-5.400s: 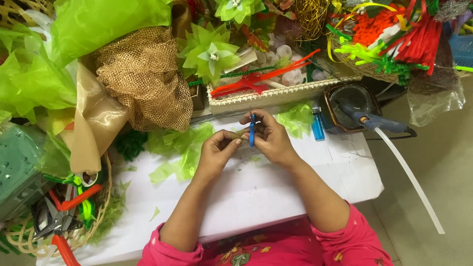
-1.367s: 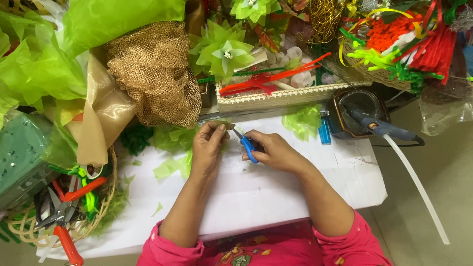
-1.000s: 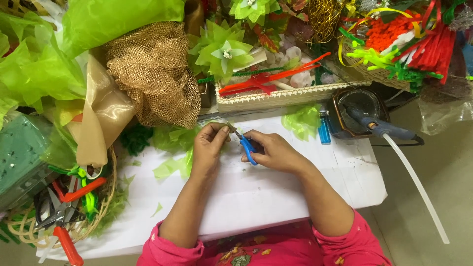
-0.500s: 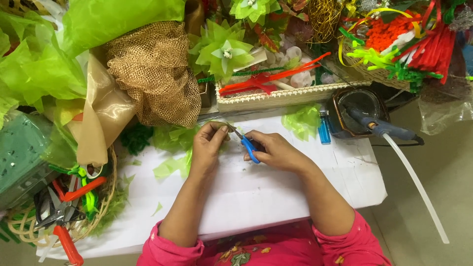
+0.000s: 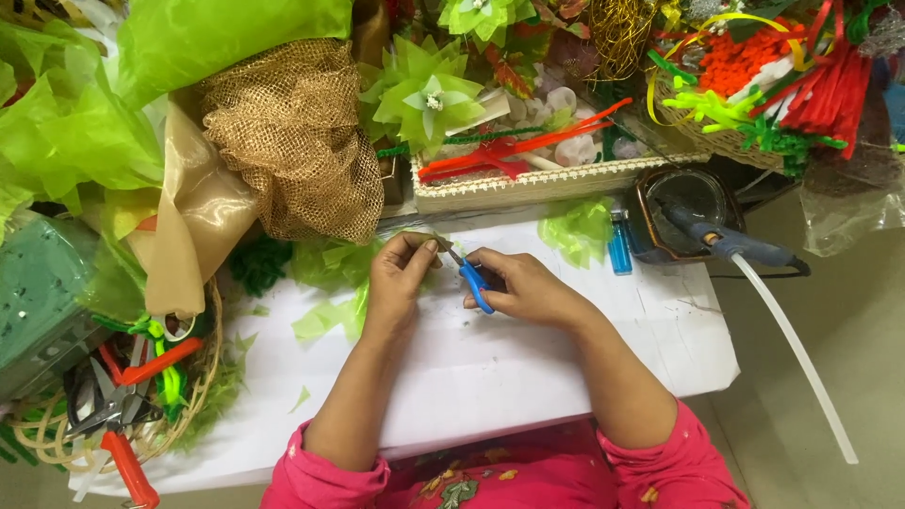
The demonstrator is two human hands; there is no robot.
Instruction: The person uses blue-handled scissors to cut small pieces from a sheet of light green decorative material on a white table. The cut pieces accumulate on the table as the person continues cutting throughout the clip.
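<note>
Up close over the white table (image 5: 528, 377), the left hand (image 5: 401, 273) pinches a small strip (image 5: 426, 241) taut so the blue scissors (image 5: 471, 278), gripped by the right hand's (image 5: 523, 287) curled fingers, can snip it.

Packages on the craft table

A clear plastic bag (image 5: 848, 203) hangs off the table's far right corner; a plastic-wrapped green foam block (image 5: 42, 292) sits at the left edge.

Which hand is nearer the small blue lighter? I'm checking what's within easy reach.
Right. The right hand, holding blue-handled scissors, sits just left of the blue lighter. The left hand lies farther left, beyond the scissors.
</note>
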